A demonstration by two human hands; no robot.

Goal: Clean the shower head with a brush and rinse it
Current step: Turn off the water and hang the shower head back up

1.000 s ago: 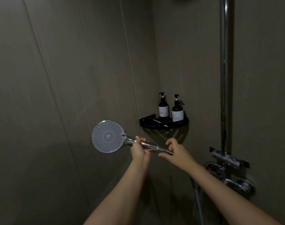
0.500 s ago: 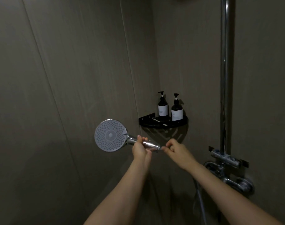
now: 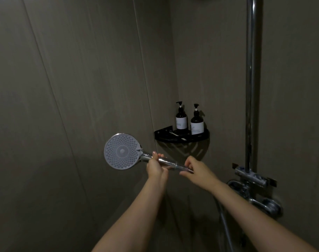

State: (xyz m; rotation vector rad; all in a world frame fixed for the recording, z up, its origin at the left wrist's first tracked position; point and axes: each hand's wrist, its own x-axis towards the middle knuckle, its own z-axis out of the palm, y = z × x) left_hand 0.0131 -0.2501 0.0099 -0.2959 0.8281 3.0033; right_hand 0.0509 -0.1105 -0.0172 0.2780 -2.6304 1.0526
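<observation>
The chrome shower head [image 3: 122, 151] has a round grey nozzle face turned toward me, with its handle running right and slightly down. My left hand [image 3: 156, 166] grips the handle just behind the head. My right hand [image 3: 197, 170] pinches the threaded far end of the handle between thumb and fingers. No brush is in view.
A black corner shelf [image 3: 181, 136] holds two dark pump bottles [image 3: 181, 118] [image 3: 197, 122]. A vertical chrome riser pipe [image 3: 251, 84] stands at right above the mixer tap [image 3: 255, 180]. A shower hose [image 3: 226, 228] hangs below the tap. Grey tiled walls surround everything.
My right hand slid along the handle toward my left hand, then back out to the handle's end. The shower head stayed almost in place.
</observation>
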